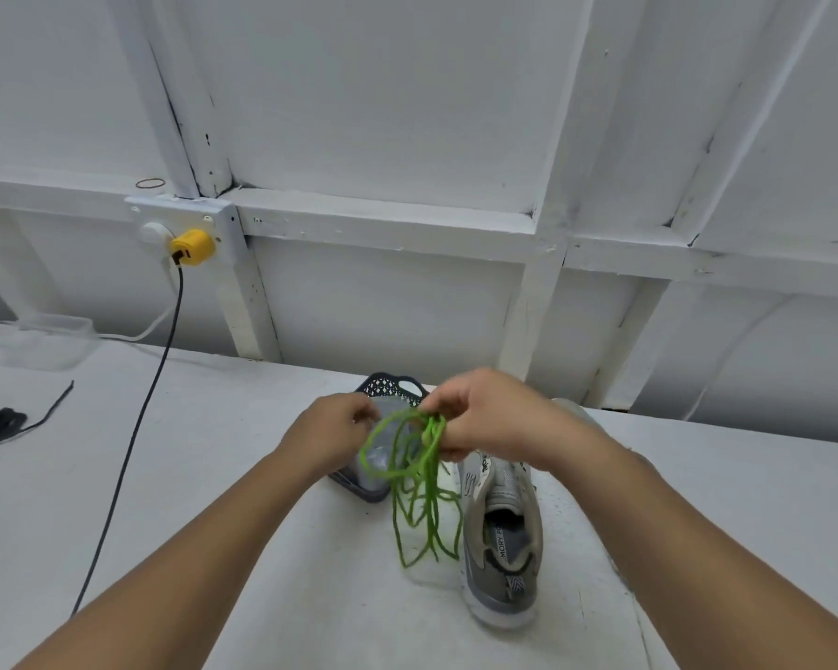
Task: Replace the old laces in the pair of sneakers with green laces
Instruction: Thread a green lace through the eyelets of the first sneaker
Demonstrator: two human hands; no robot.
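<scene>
Holding a bundle of green laces above the white table, the right hand pinches the gathered loops while the left hand grips a strand on the other side; loose ends dangle toward the tabletop. A grey sneaker stands just right of the laces, heel toward the camera. Behind the hands sits a dark plastic basket. Black laces lie far left, near a black cable.
</scene>
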